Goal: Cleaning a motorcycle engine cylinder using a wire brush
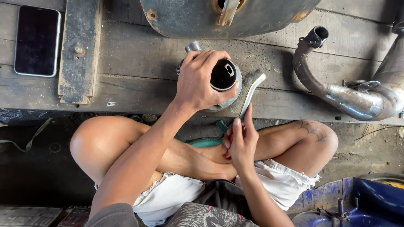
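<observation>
The left hand (202, 80) is clenched over a round grey metal engine part with a black bore (223, 77), which stands at the near edge of the worn wooden plank bench (139, 54). The right hand (240, 141) grasps a toothbrush-like brush with a pale handle (251, 92) — its bristles touch the part's right side. A black smartphone (37, 40) lies at the far left corner — a curved chrome exhaust pipe (336, 90) at the right edge.

Grey wooden bench (139, 63), black phone (36, 40), silver exhaust pipe (336, 94).
</observation>
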